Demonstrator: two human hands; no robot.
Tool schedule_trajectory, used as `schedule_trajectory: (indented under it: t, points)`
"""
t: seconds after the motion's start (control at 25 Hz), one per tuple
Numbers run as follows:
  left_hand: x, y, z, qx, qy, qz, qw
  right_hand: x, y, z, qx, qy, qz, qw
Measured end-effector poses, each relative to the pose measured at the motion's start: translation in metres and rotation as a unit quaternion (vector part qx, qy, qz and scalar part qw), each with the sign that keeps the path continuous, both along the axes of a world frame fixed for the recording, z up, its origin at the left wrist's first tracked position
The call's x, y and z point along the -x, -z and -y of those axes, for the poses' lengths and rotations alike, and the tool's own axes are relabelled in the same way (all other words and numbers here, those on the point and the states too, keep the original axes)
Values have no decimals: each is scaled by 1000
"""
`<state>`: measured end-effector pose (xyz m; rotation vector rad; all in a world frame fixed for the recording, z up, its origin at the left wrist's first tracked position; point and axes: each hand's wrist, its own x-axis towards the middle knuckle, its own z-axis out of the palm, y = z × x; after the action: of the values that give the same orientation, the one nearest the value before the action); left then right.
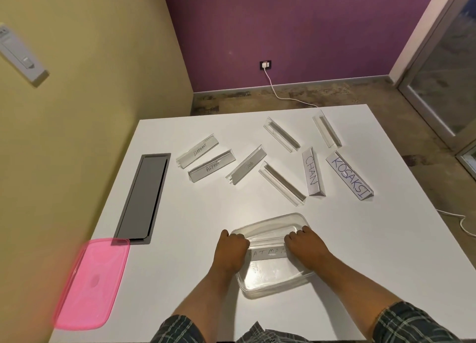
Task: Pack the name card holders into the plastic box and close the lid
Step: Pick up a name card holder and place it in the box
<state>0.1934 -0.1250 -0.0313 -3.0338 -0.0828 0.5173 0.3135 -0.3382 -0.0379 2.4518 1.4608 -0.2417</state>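
Both hands — left hand [233, 247] and right hand [304, 244] — grip the ends of one card holder [266, 254] inside the clear box [277, 283] — pink lid [90, 286] lies well apart.

One head-worn camera looks forward and steeply down, close over the table [180, 239].

White table [180, 239] with a grey cable hatch [144, 196] set into its left side, a wall socket [265, 64] on the purple wall [296, 28] feeding a white cable [277, 91] across the floor [257, 98], yellow wall [90, 59] left, glass door [443, 90] right.
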Motion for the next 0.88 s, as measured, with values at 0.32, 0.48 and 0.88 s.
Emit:
schedule_trajectory:
  t: [0.32,0.48,0.88]
  points:
    - [-8,-9,-20,6,125,-13,992,14,3,-7,-14,-4,3,1000]
    - [-3,-21,-27,-20,149,64,986,9,-7,-8,-77,-69,35,994]
    - [-5,-7,-21,29,-154,24,987,-12,-16,-4,-74,126,-61,987]
